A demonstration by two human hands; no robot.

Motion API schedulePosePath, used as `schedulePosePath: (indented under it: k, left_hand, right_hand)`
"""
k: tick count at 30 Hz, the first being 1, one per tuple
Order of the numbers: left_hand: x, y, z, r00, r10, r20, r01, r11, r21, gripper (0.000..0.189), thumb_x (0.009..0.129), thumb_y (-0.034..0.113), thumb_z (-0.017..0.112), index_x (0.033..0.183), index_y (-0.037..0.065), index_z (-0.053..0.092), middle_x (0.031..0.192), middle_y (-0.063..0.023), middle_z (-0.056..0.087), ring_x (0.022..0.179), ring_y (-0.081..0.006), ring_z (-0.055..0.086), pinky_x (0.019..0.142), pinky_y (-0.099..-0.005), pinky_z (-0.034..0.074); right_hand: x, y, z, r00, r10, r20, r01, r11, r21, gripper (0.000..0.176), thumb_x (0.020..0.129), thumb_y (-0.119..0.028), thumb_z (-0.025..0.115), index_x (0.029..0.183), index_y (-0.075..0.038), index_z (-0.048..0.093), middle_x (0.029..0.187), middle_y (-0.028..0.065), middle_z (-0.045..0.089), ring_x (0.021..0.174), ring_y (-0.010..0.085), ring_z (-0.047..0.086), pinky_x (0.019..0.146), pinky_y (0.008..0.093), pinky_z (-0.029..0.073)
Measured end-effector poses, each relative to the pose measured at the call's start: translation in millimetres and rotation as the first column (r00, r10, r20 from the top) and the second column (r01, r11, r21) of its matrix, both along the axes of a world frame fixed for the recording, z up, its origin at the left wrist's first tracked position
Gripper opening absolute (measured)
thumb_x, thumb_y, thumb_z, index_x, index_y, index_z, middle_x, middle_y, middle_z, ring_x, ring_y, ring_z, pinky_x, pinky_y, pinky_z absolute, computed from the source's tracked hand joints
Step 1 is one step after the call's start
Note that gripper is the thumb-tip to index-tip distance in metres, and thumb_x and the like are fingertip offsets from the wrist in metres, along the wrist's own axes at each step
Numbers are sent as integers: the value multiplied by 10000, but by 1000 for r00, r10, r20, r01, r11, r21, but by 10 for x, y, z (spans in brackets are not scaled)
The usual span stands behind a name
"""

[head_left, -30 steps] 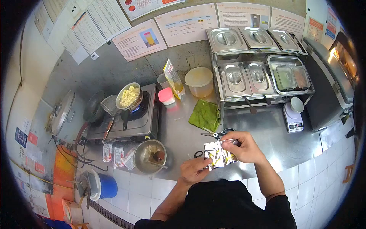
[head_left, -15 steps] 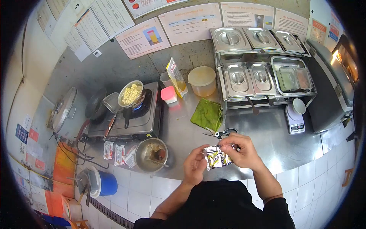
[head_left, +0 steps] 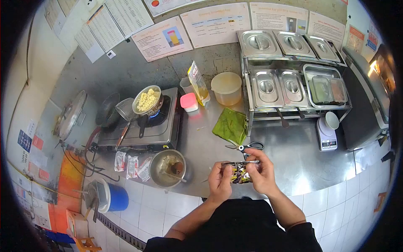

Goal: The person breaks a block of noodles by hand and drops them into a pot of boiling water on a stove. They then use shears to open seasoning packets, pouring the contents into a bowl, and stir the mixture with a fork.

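Note:
A small shiny packet [head_left: 239, 172] with dark and yellow print is held between both hands above the counter's front edge. My left hand [head_left: 221, 181] pinches its left end, and my right hand [head_left: 261, 174] grips the right end. Just behind the packet lie black-handled scissors [head_left: 253, 145], next to a green cloth [head_left: 230, 126]. To the left, a steel bowl [head_left: 156, 176] holds a dark reddish content and a spoon. A pan of noodles [head_left: 147, 101] sits over a blue flame on the gas stove [head_left: 133, 135].
Several small packets [head_left: 132, 166] lie left of the bowl. Behind the cloth stand a round tub [head_left: 226, 94], a pouch [head_left: 198, 84] and a pink-lidded container [head_left: 189, 102]. Lidded steel trays [head_left: 266, 87] and a scale [head_left: 327, 136] are at right. A blue bucket [head_left: 119, 197] stands lower left.
The packet has turned, showing its printed face instead of mostly bare silver. Both hands have shifted around its ends, the left one nearer the middle. The camera view has moved slightly.

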State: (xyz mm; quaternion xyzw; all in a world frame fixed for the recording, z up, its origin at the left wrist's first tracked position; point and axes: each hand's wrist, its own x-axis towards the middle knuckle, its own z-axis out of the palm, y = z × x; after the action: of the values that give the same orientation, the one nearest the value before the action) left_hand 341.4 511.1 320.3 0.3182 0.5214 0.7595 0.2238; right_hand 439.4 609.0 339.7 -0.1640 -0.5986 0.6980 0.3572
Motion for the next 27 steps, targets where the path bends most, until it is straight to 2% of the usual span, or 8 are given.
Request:
schedulePosePath:
  k: [1,3,4,10,13,17,22,27]
  left_hand:
    - [-2,0,-12,1000,21,-19,-21,1000,-6,178,961,171,477,987,-4,503,852,-14,540,739,-38,476,678,-194,413]
    - [-8,5,-47,999,21,-37,-21,1000,2,180,961,171,476,987,-5,503,857,-16,540,743,-40,477,680,-197,415]
    - [-10,7,-55,998,24,-55,-23,1000,9,181,962,171,474,987,-7,502,862,-19,540,746,-42,478,682,-199,416]
    - [26,30,92,988,65,-139,-65,998,5,193,964,153,460,1050,-17,492,886,-29,529,751,-48,473,673,-204,414]
    - [10,24,89,979,57,-196,-65,997,-34,228,963,183,450,1067,-17,482,903,-45,539,775,-61,495,703,-217,432]
    - [-29,6,-37,979,45,-197,-50,999,-20,205,967,149,445,1075,-21,484,892,-35,529,756,-53,477,680,-208,417]
    - [-26,-2,-35,990,55,-127,-58,998,-22,194,957,156,462,1035,-19,491,884,-55,563,753,-64,522,681,-211,448]
    - [-35,-3,-21,989,60,-132,-63,998,-20,189,951,146,478,1027,-26,494,864,-60,574,726,-64,529,660,-210,452]
  right_hand:
    - [-19,-23,-43,1000,-1,0,1,1000,0,294,902,-71,554,1185,-9,501,849,18,574,736,38,499,630,193,418]
    - [-71,-77,-103,999,15,-28,-16,999,-43,293,946,-210,511,1156,-6,494,797,-16,535,646,22,449,568,192,379]
    - [-87,-110,-92,1000,0,-19,-2,996,-87,232,966,-216,464,1072,-15,508,787,-21,524,670,18,447,591,185,369]
    - [-63,-66,-172,999,-13,41,10,997,76,218,975,-242,440,971,-28,479,768,-24,506,657,20,438,571,192,362]
    - [-52,-57,-127,999,-7,43,4,998,59,225,972,-222,454,954,-1,492,756,9,516,675,44,446,581,217,387]
    - [-36,-35,-167,998,6,66,-9,999,42,230,973,-226,451,943,-2,495,751,5,505,666,43,430,572,220,377]
    - [-31,-13,-208,998,24,61,-26,999,34,206,977,-243,439,945,-45,486,714,-41,449,592,22,385,509,198,330]
    - [-44,-40,-155,999,-11,53,10,1000,11,205,970,-201,452,867,-26,484,696,-17,464,612,45,408,540,224,356]
